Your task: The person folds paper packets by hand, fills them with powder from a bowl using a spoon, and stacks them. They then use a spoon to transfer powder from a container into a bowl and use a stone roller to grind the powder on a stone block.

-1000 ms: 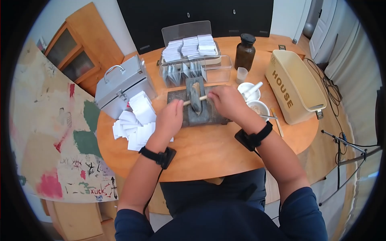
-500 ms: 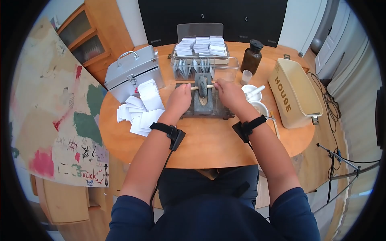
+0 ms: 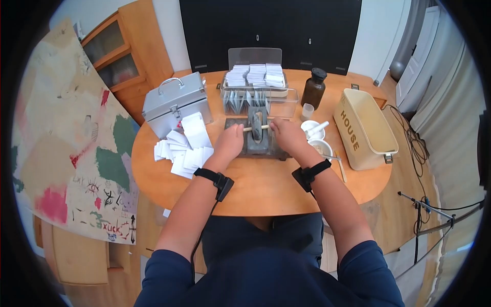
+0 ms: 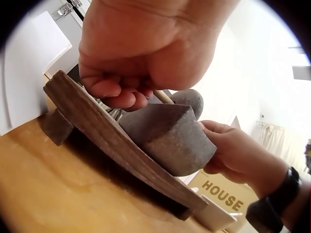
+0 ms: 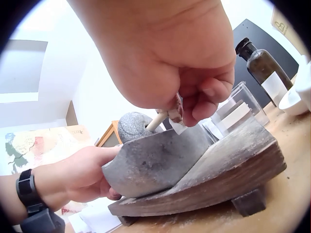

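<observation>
A dark stone wheel (image 3: 257, 126) on a pale wooden rod (image 3: 265, 127) stands in a grey stone trough (image 3: 259, 146). The left hand (image 3: 230, 141) grips the rod's left end and the right hand (image 3: 288, 135) its right end. Both wrist views show curled fingers at the rod, the left hand (image 4: 141, 53) and the right hand (image 5: 170, 58) above the trough (image 5: 155, 160). Under the trough lies a dark wooden board (image 5: 209, 187) on short feet. What lies inside the trough is mostly hidden in the wrist views.
Left of the board are loose white papers (image 3: 196, 130) and a silver case (image 3: 176, 102). Behind it stand clear trays of packets (image 3: 255, 75). To the right are a brown bottle (image 3: 313, 89), small cup (image 3: 307, 111), white bowls (image 3: 321, 148) and a cream bin (image 3: 358, 134).
The wheel rolled to the far part of the trough, then came back a little toward the body, both hands moving with it on the rod. The head view also shifted.
</observation>
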`<state>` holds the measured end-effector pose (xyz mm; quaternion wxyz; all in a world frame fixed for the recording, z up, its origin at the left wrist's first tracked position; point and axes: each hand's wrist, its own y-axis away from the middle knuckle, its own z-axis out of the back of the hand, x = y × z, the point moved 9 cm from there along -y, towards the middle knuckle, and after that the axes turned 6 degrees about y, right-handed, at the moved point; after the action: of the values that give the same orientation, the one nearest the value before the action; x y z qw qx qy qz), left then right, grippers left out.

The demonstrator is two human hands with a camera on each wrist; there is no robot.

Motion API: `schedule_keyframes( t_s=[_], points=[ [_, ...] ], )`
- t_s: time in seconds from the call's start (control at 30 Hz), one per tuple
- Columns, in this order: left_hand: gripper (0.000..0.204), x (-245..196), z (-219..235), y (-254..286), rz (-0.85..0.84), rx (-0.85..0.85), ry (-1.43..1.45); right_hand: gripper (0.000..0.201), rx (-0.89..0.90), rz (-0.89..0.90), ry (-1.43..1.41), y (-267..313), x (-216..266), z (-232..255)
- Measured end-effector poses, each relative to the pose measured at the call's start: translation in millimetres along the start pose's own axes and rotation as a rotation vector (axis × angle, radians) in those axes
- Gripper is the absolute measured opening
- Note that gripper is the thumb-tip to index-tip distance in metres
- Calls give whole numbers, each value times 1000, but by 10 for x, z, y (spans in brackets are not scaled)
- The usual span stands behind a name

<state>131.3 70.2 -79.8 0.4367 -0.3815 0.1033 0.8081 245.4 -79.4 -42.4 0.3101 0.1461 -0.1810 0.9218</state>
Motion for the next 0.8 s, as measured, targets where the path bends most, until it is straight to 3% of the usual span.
schedule_keyframes(
  t_s=[0.13,0.57,0.8],
  points=[
    [46,5,-22,-235,-31,18,-21,30,-3,18,17,-176,-30,-35],
    [46,68,-37,-205,6,47,101,29,27,-38,39,-148,3,3],
    [43,-90,38,-40,-114,21,54,29,36,-32,24,2,49,51]
  ],
)
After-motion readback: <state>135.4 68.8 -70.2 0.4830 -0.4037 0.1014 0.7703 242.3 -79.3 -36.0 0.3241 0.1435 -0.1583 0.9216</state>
